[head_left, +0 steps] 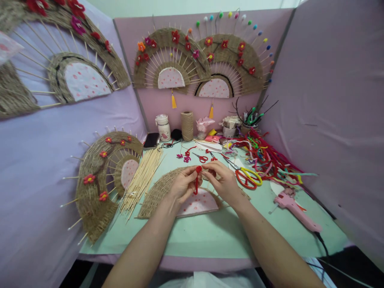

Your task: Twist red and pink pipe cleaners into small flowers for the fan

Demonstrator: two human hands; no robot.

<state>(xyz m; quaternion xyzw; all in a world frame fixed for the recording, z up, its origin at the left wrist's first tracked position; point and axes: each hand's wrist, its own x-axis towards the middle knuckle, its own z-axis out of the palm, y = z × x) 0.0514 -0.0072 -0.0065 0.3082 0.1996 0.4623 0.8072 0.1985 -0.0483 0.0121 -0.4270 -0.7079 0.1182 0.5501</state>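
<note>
A red pipe cleaner point(196, 186), curled into a small loop at its top, is pinched in my left hand point(185, 183). Its free end hangs down below the fingers. My right hand point(221, 181) is at the curled top, thumb and fingers drawn together there; whether they grip the red piece is hard to make out. Beneath both hands lies a half-round fan point(162, 192) wound with jute twine, its white centre point(199, 203) dotted with pink. The hands and forearms hide part of it.
Bamboo sticks point(141, 180) lie left, beside a flowered twine fan point(99, 176). Small scissors point(201, 158), larger red-and-yellow-handled scissors point(247, 178) and a pile of pipe cleaners point(264, 156) lie beyond and right. A pink glue gun point(297, 212) rests at right, its cord over the edge.
</note>
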